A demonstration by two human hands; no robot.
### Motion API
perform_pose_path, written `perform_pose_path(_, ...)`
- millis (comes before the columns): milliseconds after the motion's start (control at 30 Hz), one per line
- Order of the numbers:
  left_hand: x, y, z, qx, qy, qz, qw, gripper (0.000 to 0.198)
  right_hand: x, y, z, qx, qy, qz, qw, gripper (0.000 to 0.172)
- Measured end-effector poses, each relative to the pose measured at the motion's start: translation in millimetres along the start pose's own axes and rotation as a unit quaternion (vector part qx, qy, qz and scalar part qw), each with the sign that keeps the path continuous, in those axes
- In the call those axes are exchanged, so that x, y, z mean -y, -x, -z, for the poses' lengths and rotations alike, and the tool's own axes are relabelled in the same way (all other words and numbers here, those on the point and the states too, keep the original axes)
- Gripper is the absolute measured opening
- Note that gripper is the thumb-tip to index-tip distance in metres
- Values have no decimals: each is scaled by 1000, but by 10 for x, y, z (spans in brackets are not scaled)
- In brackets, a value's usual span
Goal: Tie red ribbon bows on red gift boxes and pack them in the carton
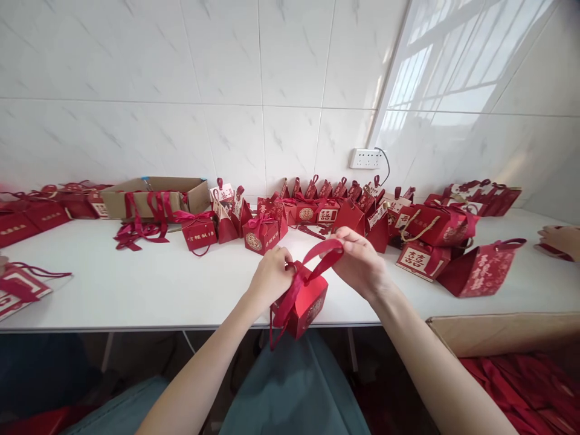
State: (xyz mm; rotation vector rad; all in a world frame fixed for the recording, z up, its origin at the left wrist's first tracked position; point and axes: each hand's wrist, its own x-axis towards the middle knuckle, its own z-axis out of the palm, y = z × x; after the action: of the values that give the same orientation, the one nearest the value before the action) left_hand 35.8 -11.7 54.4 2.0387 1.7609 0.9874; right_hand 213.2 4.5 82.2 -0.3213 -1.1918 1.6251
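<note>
A small red gift box (309, 305) sits at the front edge of the white table, partly over the edge. A red ribbon (333, 257) rises from its top in a loop. My right hand (360, 260) pinches the far end of that loop, up and to the right of the box. At the box's upper left, my left hand (273, 275) is closed with its fingertips on the ribbon near the top; part of its grip is hidden. A thin red cord hangs from the box's left side.
Behind stand several finished-looking red boxes (263, 234). An open cardboard box (154, 202) with ribbons over its rim is at the back left. More boxes (435, 241) are stacked right. A carton (489, 332) of red material stands below right. Another person's hand (562, 238) shows at far right.
</note>
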Motion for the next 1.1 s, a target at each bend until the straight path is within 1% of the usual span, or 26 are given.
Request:
perform_pose_path(100,75,-9,47,-10,70,40,997,9,109,7,-14,-19,8,42,999,22)
perform_pose_path(167,142,-26,100,-17,150,79,985,8,159,31,0,-34,18,68,997,24)
perform_pose_path(233,223,-53,161,-12,234,98,967,17,186,69,26,-63,31,96,993,28)
perform_pose_path(300,320,-82,225,-7,290,110,951,27,195,119,59,-101,55,119,986,33)
perform_pose_path(433,541,-96,356,-19,331,150,932,31,198,219,153,-152,103,146,972,46)
perform_pose_path(500,635,-70,419,-15,347,171,922,34,206,255,215,-175,116,160,965,49)
perform_pose_path(567,696,-35,469,-4,363,188,913,35,222,280,270,-199,120,177,957,51)
perform_pose_path(633,714,-7,496,0,380,198,903,31,242,297,300,-212,112,191,952,53)
perform_pose_path(667,707,2,498,-2,404,200,893,28,253,305,301,-213,105,196,951,54)
perform_pose_path(700,689,6,494,-4,439,202,875,24,262,313,293,-211,96,198,952,55)
perform_pose_path(733,664,6,484,-6,486,202,850,21,270,322,279,-206,88,199,954,55)
perform_pose_path(833,557,-14,441,-17,631,200,749,14,285,345,223,-183,79,195,960,52)
perform_pose_path(867,515,-25,429,-20,662,196,723,14,287,347,209,-174,83,191,962,52)
perform_pose_path(933,425,-54,420,-25,706,180,685,15,292,334,191,-163,98,180,965,52)
perform_pose_path(1000,325,-94,433,-25,736,152,659,22,299,288,176,-166,107,162,967,53)
perform_pose_path(1033,270,-117,446,-27,743,135,655,26,305,251,162,-171,107,154,967,52)
perform_pose_path(1067,212,-141,461,-28,743,115,659,29,312,205,141,-177,103,145,968,51)
perform_pose_path(1100,151,-165,477,-27,736,93,671,29,318,153,112,-183,96,139,968,50)
